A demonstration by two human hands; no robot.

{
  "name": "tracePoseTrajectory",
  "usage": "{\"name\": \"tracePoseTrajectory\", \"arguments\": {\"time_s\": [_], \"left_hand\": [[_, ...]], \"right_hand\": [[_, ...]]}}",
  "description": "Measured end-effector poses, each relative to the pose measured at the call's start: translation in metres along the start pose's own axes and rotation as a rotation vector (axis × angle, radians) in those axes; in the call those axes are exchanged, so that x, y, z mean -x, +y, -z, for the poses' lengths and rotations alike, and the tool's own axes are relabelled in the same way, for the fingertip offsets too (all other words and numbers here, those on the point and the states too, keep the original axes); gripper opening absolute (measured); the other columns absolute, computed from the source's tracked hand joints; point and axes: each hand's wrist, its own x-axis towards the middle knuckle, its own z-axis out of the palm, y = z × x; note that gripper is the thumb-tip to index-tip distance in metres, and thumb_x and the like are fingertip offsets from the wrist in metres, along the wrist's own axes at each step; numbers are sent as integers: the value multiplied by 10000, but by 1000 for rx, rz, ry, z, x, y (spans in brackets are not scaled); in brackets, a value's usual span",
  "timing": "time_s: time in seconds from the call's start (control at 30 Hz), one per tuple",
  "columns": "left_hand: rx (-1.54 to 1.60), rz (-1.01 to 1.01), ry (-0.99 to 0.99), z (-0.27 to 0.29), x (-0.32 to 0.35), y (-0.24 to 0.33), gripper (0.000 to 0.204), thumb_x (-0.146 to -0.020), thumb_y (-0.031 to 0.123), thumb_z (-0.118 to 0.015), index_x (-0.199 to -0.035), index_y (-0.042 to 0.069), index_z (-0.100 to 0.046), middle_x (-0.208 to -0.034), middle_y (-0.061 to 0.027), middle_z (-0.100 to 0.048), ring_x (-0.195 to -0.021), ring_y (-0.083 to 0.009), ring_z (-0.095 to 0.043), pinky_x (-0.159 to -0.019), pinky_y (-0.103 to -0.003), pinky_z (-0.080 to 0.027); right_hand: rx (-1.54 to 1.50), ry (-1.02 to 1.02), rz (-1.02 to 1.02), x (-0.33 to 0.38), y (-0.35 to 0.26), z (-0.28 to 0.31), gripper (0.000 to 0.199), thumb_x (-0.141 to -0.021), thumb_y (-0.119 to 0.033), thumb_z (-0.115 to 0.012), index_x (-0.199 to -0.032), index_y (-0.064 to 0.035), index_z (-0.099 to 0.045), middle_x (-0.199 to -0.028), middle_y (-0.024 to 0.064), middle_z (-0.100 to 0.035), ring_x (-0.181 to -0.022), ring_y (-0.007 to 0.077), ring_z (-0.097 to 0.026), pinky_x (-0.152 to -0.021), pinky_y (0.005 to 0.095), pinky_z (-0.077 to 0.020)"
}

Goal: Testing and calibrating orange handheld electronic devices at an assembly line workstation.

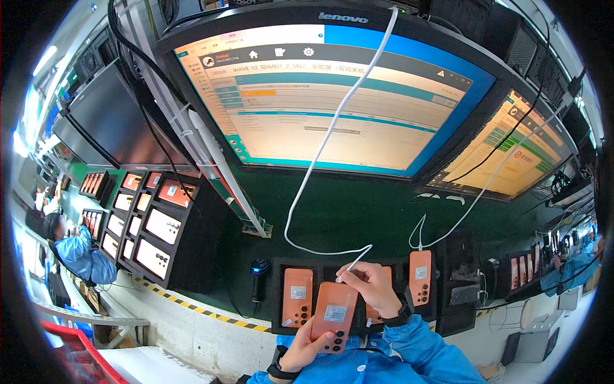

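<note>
Orange phone (pixel 336 325) tilted just over black tray (pixel 277 297), your left hand (pixel 303 351) curled round lower end. Right hand (pixel 373 292) pinching white cable (pixel 346 97) by plug (pixel 339 280) at phone's top end. Looks like connecting step; can't tell if seated. Next move likely calls for straight alignment, steady hold. Smooth flat back, pale rectangular label (pixel 335 313), round dark lenses (pixel 337 342), thin supple cord.

The left hand (pixel 303 351) holds an orange phone (pixel 330 299) over the tray's (pixel 277 296) near edge; the right hand (pixel 376 289) pinches a white cable's (pixel 291 211) end at the phone's top. Other phones (pixel 299 281) lie in the tray, the rightmost (pixel 419 261) with its own cord (pixel 420 246). A scanner (pixel 258 281) stands left of the tray, a monitor (pixel 332 144) rises beyond it.
</note>
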Motion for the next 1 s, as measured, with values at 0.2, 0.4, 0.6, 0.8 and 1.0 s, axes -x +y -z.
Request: {"name": "tracePoseTrajectory", "arguments": {"time_s": [0.2, 0.4, 0.6, 0.8, 1.0], "left_hand": [[-18, -24, -14, 4, 0, -3, 452, -949, 122, -605, -1328, -27, -410, -1148, -98, -610, -1020, -115, -578, -902, -278, -469], [-72, -9, -16, 5, -1, 0, 467, -944, 111, -610, -1339, -28, -404, -1155, -98, -607, -1026, -121, -576, -913, -287, -466], [-76, 2, -27, 6, 0, -1, 481, -939, 111, -618, -1345, -26, -400, -1169, -104, -605, -1031, -130, -584, -920, -288, -467], [-23, -146, 55, -3, 2, -1, 396, -922, 80, -631, -1286, 6, -493, -920, -14, -628, -721, -77, -555, -628, -226, -471], [15, -125, 9, -2, 5, 4, 412, -933, 65, -611, -1314, 4, -466, -1047, -51, -643, -886, -109, -603, -747, -252, -512]], "right_hand": [[76, -83, 5, -2, -1, 11, 282, -935, -254, -644, -1010, 16, -681, -897, 65, -700, -849, 102, -640, -753, 245, -500], [120, -184, -17, -6, -9, 20, 216, -933, -184, -643, -972, 26, -678, -880, 50, -679, -835, 91, -620, -763, 242, -490], [103, -219, 0, -8, -6, 22, 298, -934, -258, -642, -1001, 30, -683, -891, 74, -697, -839, 108, -636, -749, 257, -500], [199, -231, -71, -12, -2, 23, 223, -931, -195, -645, -1003, 15, -673, -908, 43, -678, -867, 92, -617, -797, 244, -486], [160, -278, -15, -15, 2, 22, 275, -927, -232, -651, -1028, 22, -677, -940, 61, -694, -882, 105, -619, -809, 262, -486]]}}
